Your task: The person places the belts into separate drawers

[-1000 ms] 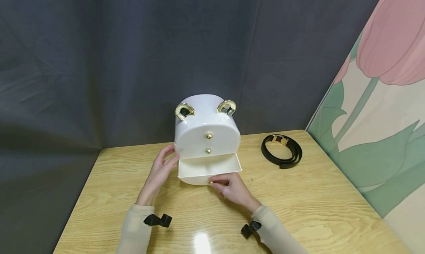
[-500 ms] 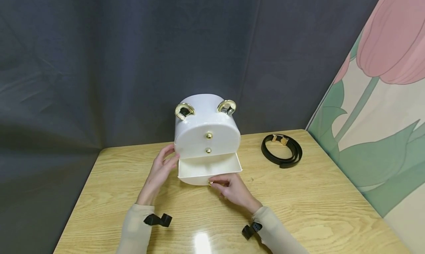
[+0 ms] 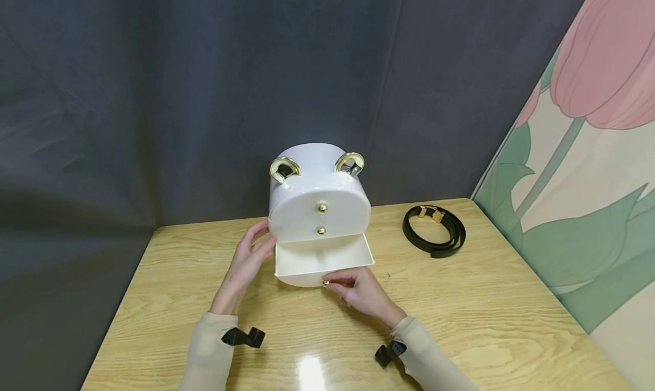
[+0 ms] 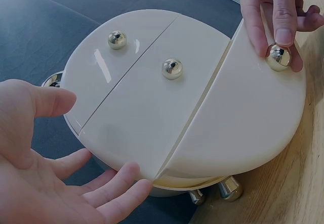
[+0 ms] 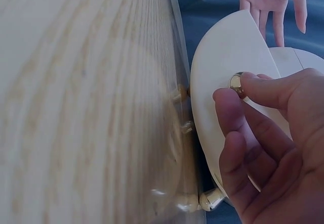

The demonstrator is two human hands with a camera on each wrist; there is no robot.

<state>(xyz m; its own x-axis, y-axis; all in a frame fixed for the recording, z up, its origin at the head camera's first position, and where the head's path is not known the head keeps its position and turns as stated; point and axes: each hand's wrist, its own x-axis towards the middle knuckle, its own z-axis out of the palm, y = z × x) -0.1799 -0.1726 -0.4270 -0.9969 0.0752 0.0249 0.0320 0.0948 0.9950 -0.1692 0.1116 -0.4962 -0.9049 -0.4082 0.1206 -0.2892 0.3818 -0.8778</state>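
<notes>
A white rounded drawer box [image 3: 317, 163] with two gold ear shapes on top stands near the back of the table. Its lowest drawer [image 3: 322, 254] is pulled out, and white inner surfaces show. My right hand [image 3: 362, 293] pinches that drawer's round gold knob [image 5: 236, 84] between thumb and forefinger. At the box's left side my left hand [image 3: 247, 261] rests its fingertips against the wall, fingers spread and fairly straight in the left wrist view. The two upper drawers are closed, each with a gold knob [image 4: 172, 69]. Small gold feet [image 4: 231, 188] show beneath the box.
A coiled black belt [image 3: 435, 232] with a gold buckle lies to the right of the box on the wooden table [image 3: 491, 300]. A dark curtain [image 3: 245, 84] hangs behind. On the right stands a wall with a painted tulip [image 3: 598, 67].
The lowest drawer has come out very slightly toward me, with my right hand on its knob. My left hand stays at the box's side.
</notes>
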